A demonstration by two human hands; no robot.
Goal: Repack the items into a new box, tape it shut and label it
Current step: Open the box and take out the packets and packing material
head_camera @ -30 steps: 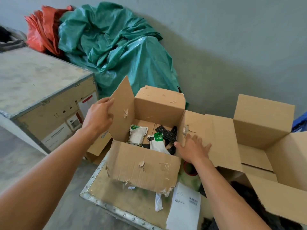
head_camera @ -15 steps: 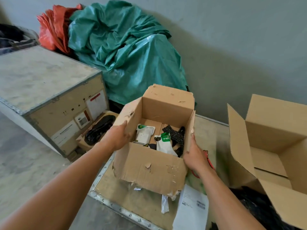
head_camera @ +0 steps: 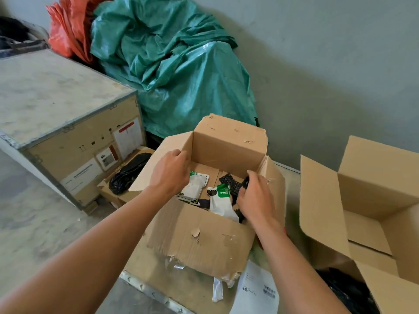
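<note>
The worn old box (head_camera: 199, 241) stands open on a metal-edged crate in the middle. Inside lie a flat white packet (head_camera: 196, 185), a white pouch with a green label (head_camera: 223, 203) and a black patterned item (head_camera: 230, 182). My left hand (head_camera: 170, 175) hovers over the box's left side above the white packet, fingers curled and holding nothing. My right hand (head_camera: 256, 196) reaches in at the right, with thumb and fingers closing around the black patterned item. The new box (head_camera: 374, 177) stands open and empty to the right.
A white shipping label sheet (head_camera: 256, 288) lies in front of the old box. A large wooden crate (head_camera: 56, 114) sits to the left, with a black bag (head_camera: 129, 171) beside it. Green (head_camera: 172, 64) and orange (head_camera: 68, 26) tarps are piled against the wall.
Both hands have left the old box's outer sides and moved in over its opening. The right hand has closed around the black patterned item.
</note>
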